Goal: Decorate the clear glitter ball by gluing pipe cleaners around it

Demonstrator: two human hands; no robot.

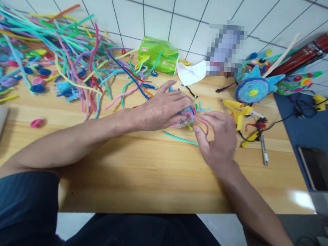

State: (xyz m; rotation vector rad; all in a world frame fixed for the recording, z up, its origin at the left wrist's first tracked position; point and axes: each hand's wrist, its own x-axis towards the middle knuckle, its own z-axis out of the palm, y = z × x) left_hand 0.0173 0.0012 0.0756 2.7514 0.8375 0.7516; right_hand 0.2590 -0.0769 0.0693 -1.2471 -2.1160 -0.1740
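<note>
While One Side Steadies, the Other Lends a Light Touch

As we go live at the surface (pixel 149 174), my hands are close together, and all the action is on a small round piece (pixel 186 119), partly clear, with pink and blue showing on it. It sits roughly midway between the left and right edges, closer to the far edge than the near one. My left hand (pixel 166 109) is clamped over it, fingers across the top, thumb on the near side, hiding much of it. And here's my right hand (pixel 220 140), just beside: thumb and fingers apart, the pink strand (pixel 204 123) looping from the piece towards them! Whether I have it pinched, I cannot tell.

What this calls for, I'd say, is a firm left hold that doesn't squash the piece, and only gentle tension on the right, so the strand lies snug without kinking. Better, in my judgement, to lay it a little at a time, each bit pressed flat before the next. Watch that teal strand (pixel 179 138), lying on the near side of the piece; my right thumb could snag it. Towards the right edge lies the yellow glue gun (pixel 239 112); should its tip be hot, my knuckles want no part of it.
</note>
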